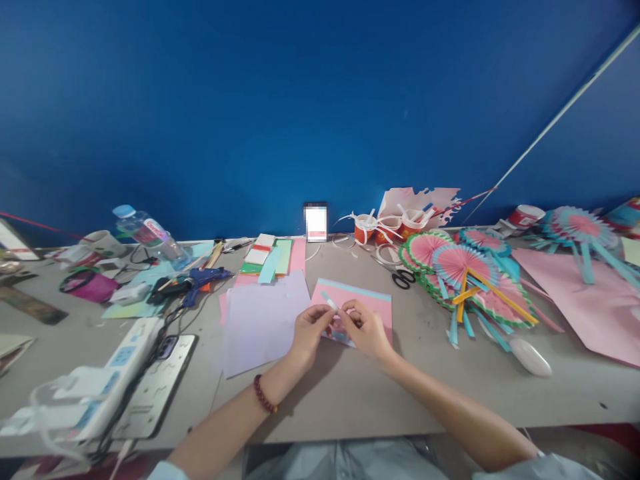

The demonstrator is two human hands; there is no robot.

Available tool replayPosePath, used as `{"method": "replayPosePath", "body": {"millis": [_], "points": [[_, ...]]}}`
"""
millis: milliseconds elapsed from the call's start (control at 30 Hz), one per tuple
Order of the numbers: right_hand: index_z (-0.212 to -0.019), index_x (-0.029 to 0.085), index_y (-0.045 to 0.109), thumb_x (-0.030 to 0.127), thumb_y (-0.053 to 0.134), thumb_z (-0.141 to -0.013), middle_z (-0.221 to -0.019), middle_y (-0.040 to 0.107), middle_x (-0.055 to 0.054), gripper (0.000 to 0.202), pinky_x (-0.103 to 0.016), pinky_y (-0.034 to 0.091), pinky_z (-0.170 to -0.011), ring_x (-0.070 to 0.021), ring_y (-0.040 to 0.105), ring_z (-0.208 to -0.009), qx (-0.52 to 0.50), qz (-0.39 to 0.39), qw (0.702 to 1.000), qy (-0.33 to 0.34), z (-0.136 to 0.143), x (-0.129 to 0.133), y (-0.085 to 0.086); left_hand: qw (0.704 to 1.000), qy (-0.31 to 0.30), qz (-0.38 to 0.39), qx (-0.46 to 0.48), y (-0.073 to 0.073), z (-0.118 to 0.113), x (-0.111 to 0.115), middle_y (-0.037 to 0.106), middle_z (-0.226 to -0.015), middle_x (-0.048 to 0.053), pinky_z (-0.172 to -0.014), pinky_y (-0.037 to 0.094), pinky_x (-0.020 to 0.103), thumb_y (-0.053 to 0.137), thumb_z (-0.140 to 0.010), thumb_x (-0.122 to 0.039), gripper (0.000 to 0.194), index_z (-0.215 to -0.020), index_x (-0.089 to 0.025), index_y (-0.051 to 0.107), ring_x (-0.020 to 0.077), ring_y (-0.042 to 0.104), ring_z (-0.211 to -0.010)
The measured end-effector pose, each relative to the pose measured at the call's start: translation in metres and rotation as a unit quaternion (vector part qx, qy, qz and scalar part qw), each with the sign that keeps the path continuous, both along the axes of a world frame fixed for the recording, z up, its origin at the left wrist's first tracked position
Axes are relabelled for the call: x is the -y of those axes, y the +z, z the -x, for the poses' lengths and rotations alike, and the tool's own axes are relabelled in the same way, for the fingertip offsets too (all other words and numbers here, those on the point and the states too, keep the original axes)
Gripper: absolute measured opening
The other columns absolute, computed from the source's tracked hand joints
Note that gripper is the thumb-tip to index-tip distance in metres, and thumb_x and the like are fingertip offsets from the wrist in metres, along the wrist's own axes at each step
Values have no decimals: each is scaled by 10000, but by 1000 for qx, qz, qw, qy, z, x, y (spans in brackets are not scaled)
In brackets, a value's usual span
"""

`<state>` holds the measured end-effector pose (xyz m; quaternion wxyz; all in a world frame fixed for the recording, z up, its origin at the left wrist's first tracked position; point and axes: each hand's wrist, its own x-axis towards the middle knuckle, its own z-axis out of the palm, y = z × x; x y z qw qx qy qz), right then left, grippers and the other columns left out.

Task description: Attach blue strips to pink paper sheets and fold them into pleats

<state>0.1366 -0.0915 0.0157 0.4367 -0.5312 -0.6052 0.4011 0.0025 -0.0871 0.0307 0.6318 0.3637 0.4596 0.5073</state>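
Observation:
A narrow white-and-pale-blue strip (329, 300) is pinched between the fingertips of my two hands. My left hand (311, 329) comes in from the left, thumb and index finger closed on it. From the right, my right hand (369, 331) meets it with the same kind of pinch. Beneath my hands lies a pink sheet (357, 291) with a light blue band along its far edge; my fingers hide its middle. Beside it on the left, overlapping sheets of lilac paper (260, 327) lie flat.
On the left are a power strip (117, 367), a phone (157, 387), a blue glue gun (203, 283) and a tilted bottle (150, 233). Rightward lie scissors (401, 280), folded paper fans (465, 267) and a white oval object (531, 357). A screen (316, 222) leans against the wall.

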Motion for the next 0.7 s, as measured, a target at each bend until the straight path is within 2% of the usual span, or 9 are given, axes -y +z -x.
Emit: {"method": "replayPosePath", "body": {"millis": [333, 700], "points": [[-800, 206, 495, 436, 495, -838, -464, 524, 53, 232, -186, 310, -390, -89, 431, -386, -9, 2, 1000, 7, 1, 0, 4, 1000, 4, 3, 7, -4, -1, 0, 606, -552, 5, -471, 377, 193, 735, -638, -320, 201, -647, -142, 643, 111, 557, -531], [-791, 206, 488, 439, 480, -846, -450, 500, 64, 240, -180, 311, -393, -88, 431, -385, -1, -3, 1000, 2, 2, 1, 2, 1000, 15, 7, -2, -5, -2, 2, 628, -568, 13, -479, 380, 205, 733, -640, -344, 220, -671, -142, 651, 114, 558, -525]]}}
